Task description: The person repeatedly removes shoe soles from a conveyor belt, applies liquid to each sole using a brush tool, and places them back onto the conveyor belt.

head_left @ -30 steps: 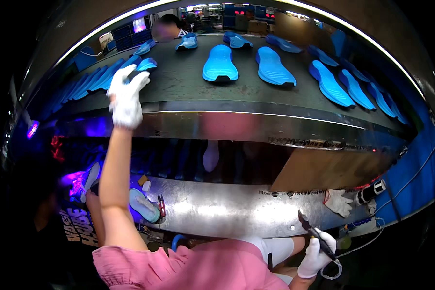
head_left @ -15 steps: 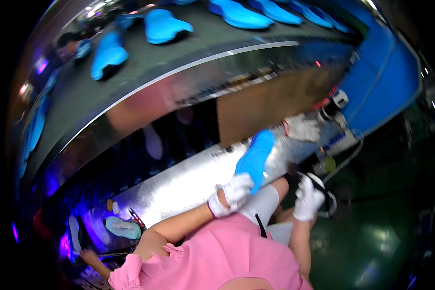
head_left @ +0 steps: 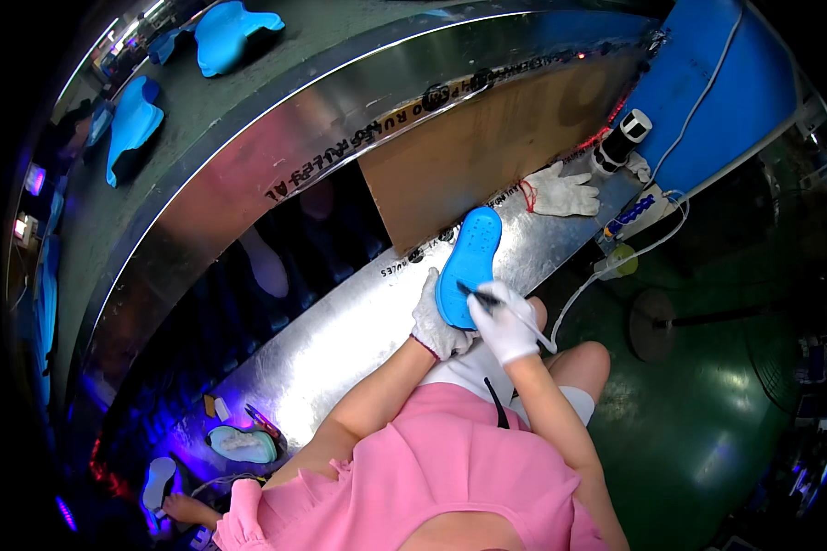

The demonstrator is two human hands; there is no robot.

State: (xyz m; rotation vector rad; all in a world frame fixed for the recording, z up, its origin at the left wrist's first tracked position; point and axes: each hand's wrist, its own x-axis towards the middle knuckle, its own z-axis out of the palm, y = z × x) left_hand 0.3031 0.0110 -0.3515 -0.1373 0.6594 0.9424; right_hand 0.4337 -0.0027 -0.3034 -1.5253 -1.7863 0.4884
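Observation:
A bright blue shoe sole [head_left: 471,257] is tilted up over the metal ledge, with small holes near its far end. Around its near left edge my left hand [head_left: 437,317] is closed, in a white knit glove. My right hand [head_left: 505,323], also white-gloved, grips a dark pen-like tool [head_left: 483,298], whose tip is at or just above the sole's face. A thin white cord [head_left: 566,308] runs from beside that hand toward the right end of the ledge. The tool's exact kind is not clear.
A loose white glove [head_left: 562,191] lies on the metal ledge [head_left: 340,340] near a black-and-white cylinder [head_left: 623,140]. Cardboard [head_left: 487,151] leans behind. Blue soles [head_left: 136,124] ride the belt. At lower left are a pale green sole-shaped tray [head_left: 243,444] and another person's hand [head_left: 182,508].
My right hand has swung left from beside the ledge, bringing the dark tool to the sole. My left hand now holds the sole from its left edge and underneath. The view has shifted.

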